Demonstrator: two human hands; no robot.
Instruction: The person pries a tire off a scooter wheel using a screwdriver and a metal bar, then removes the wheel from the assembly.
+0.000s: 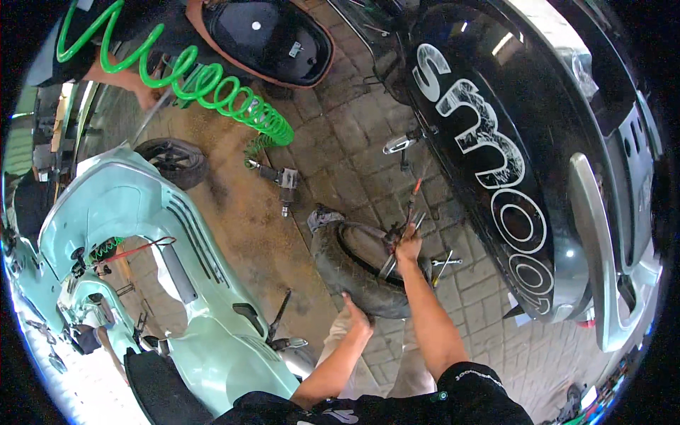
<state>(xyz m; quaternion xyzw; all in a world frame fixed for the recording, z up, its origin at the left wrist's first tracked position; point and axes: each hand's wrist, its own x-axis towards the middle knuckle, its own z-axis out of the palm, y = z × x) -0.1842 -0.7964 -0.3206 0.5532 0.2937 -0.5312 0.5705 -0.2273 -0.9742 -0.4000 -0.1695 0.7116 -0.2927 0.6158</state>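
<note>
A worn black scooter tyre [333,265] stands tilted on the paving in front of me, between my legs. My left hand [360,319] grips its near left side, thumb on the tread and the other fingers mostly hidden. Over the tyre's right side, my right hand [408,248] is closed around a slim metal bar [387,266], whose lower end reaches into the tyre's opening. Just beyond that hand is a thin tool with an orange tip [416,185]; whether I hold it too, I cannot tell.
A mint-green scooter [212,304] stands left, a black one [489,134] right. An air impact wrench [286,188] on a green coiled hose [241,99] lies ahead. Beyond are a wheel [173,161], a seat pan [273,42] and another person's hand [147,95]. A spanner [448,262] lies right.
</note>
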